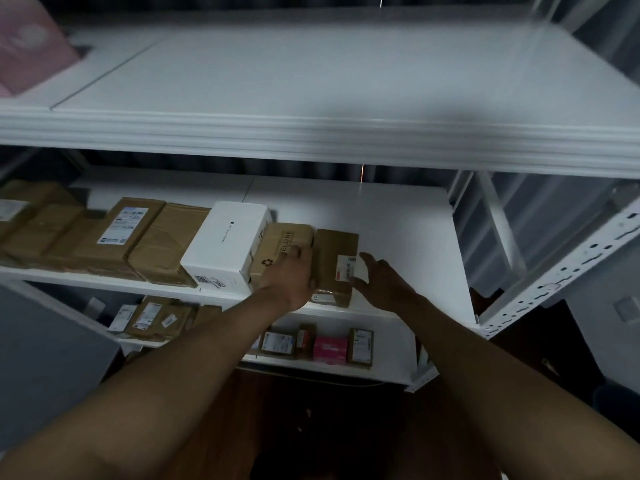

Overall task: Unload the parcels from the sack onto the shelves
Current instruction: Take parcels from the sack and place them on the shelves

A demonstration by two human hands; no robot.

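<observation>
A small brown cardboard parcel (pixel 334 252) with a white label lies at the right end of a row of parcels on the middle shelf (pixel 398 230). My left hand (pixel 291 277) rests on the printed brown box (pixel 289 239) just left of it, fingers curled over the box's front. My right hand (pixel 381 277) is spread with straight fingers at the parcel's right side, by the label. To the left stand a white box (pixel 225 242) and several brown parcels (pixel 114 233). No sack is in view.
The top shelf (pixel 311 81) carries a pink box (pixel 27 46) at far left. A lower shelf holds small parcels, one pink (pixel 330 348). A perforated white upright (pixel 561 268) stands at right. Bare shelf surface lies right of the parcel.
</observation>
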